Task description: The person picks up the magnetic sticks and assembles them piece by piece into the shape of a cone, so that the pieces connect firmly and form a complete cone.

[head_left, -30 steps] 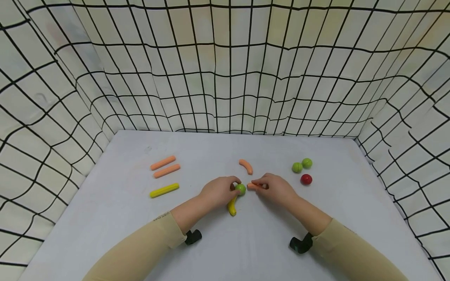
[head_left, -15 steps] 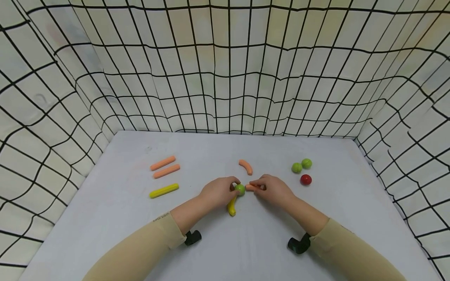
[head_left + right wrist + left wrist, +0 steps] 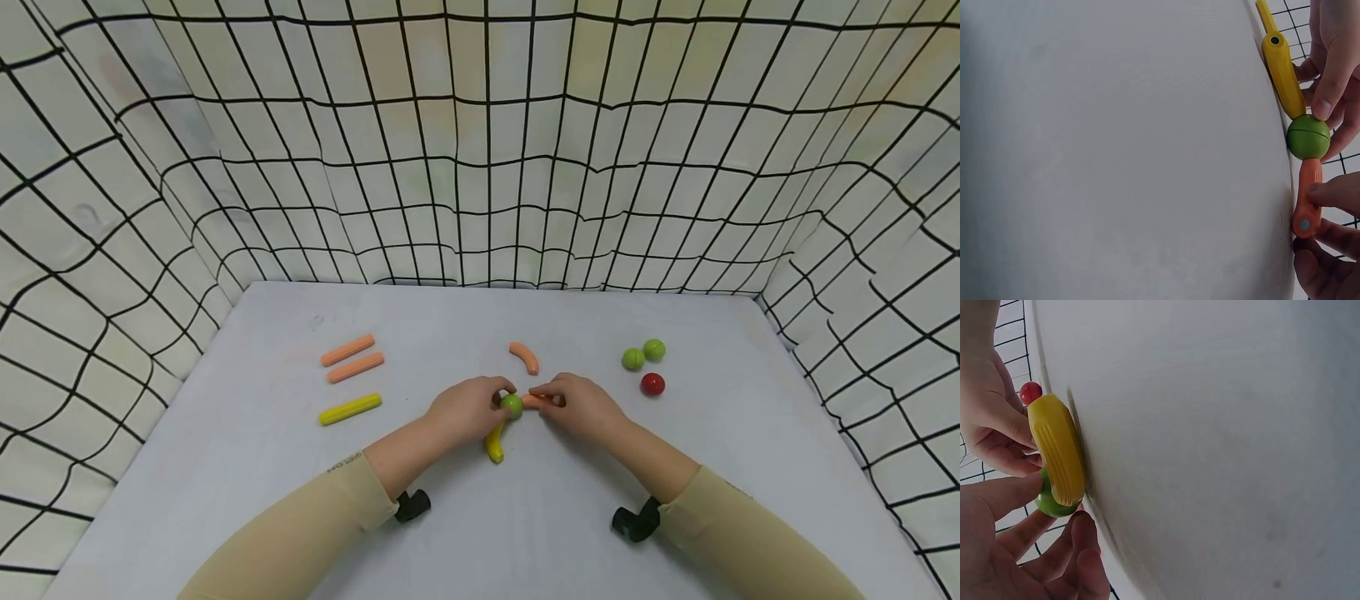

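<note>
In the head view my left hand pinches a small green ball between thumb and fingers near the table's middle. A curved yellow rod runs from the ball toward me. My right hand pinches a short curved orange rod, partly covered by its fingers. Seen from the right wrist, that orange rod meets the green ball end-on, and the yellow rod joins the ball's other side. The left wrist view has the yellow rod in front of the ball.
Another curved orange rod lies just beyond the hands. To the left are two straight orange rods, the nearer one above a straight yellow rod. Two green balls and a red ball sit right. Black netting encloses the table.
My right hand has moved slightly left, bringing the curved orange rod's end from a small gap up against the green ball. My left hand stays in place on the ball.
</note>
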The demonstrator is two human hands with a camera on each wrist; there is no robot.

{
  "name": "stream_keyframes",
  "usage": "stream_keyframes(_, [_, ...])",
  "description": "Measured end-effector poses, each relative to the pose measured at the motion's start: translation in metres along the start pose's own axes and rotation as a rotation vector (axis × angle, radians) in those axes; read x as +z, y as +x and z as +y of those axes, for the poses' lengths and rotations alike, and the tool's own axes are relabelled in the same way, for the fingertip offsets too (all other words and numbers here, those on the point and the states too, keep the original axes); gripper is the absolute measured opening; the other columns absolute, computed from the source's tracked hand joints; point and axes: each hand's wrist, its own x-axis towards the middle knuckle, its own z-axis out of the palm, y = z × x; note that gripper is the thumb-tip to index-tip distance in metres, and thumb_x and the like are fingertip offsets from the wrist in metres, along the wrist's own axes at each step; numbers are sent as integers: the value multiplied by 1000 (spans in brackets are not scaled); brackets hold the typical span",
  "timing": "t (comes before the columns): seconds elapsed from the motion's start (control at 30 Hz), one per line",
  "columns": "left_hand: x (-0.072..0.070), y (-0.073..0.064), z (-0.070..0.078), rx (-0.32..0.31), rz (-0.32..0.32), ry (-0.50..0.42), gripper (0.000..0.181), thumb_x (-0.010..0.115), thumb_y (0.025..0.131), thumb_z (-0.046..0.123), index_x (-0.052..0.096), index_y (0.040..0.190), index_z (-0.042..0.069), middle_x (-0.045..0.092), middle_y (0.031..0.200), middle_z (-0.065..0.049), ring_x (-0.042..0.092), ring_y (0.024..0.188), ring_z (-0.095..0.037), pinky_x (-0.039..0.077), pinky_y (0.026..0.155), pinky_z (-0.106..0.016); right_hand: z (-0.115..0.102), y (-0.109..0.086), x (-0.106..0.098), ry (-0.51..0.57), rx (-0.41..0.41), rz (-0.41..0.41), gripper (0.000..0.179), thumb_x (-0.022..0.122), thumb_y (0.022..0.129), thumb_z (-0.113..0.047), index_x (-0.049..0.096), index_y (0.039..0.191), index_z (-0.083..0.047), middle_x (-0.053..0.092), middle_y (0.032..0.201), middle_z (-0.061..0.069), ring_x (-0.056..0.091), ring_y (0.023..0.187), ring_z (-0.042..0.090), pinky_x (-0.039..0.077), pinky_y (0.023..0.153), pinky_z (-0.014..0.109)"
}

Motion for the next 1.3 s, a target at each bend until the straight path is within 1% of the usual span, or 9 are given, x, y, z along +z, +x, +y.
stream_keyframes(0.13, [0, 0, 0, 0, 0, 9, 35, 68, 94, 36, 65, 126, 21, 67, 108, -1, 60, 91, -15, 50, 76, -35, 0, -1, -1, -2, -1, -13, 32, 72, 92, -29, 72, 123, -19, 57, 85, -6, 51, 73, 12, 43, 64, 28])
stream_keyframes(0.27, [-1, 1, 0, -4, -4, 6, 36, 68, 94, 36, 65, 126, 21, 67, 108, -1, 60, 91, -16, 49, 76, -36, 1, -4, -4, 3, 24, -26, 36, 72, 92, -34, 70, 124, -19, 58, 86, -6, 53, 75, 13, 46, 67, 29])
stream_keyframes(0.47, [-2, 3, 1, -5, -14, 5, 36, 69, 94, 34, 65, 126, 21, 67, 113, -2, 60, 95, -16, 49, 79, -36, 6, -9, -6, -9, 65, -47, 35, 75, 88, -27, 70, 121, -16, 58, 81, -5, 53, 75, 14, 46, 67, 30])
stream_keyframes(0.67, [-3, 3, 2, 12, -17, 13, 37, 68, 94, 32, 64, 130, 22, 67, 118, -1, 60, 99, -15, 49, 81, -36, 10, -11, -5, -20, 65, -47, 35, 77, 87, -26, 70, 120, -16, 58, 79, -5, 52, 73, 14, 46, 66, 30])
stream_keyframes(0.9, [-3, 3, 2, 42, -25, 22, 38, 65, 96, 30, 63, 133, 24, 63, 130, 0, 58, 108, -15, 48, 87, -38, 11, -12, -5, -29, 64, -40, 34, 77, 88, -24, 70, 120, -16, 58, 80, -5, 52, 73, 14, 46, 66, 30])
stream_keyframes(1.07, [-2, 3, -2, 44, -26, 17, 37, 66, 96, 30, 64, 132, 25, 65, 127, 1, 59, 109, -17, 48, 88, -39, 9, -10, -4, -28, 66, -33, 33, 77, 88, -23, 71, 120, -16, 59, 81, -6, 53, 75, 14, 47, 68, 30])
stream_keyframes(1.3, [-3, 1, -6, 66, -28, 12, 33, 67, 95, 30, 67, 127, 27, 68, 118, 2, 60, 103, -15, 49, 84, -36, 10, -2, -6, -23, 51, -12, 30, 75, 89, -24, 72, 117, -15, 61, 83, -6, 54, 76, 13, 48, 69, 29])
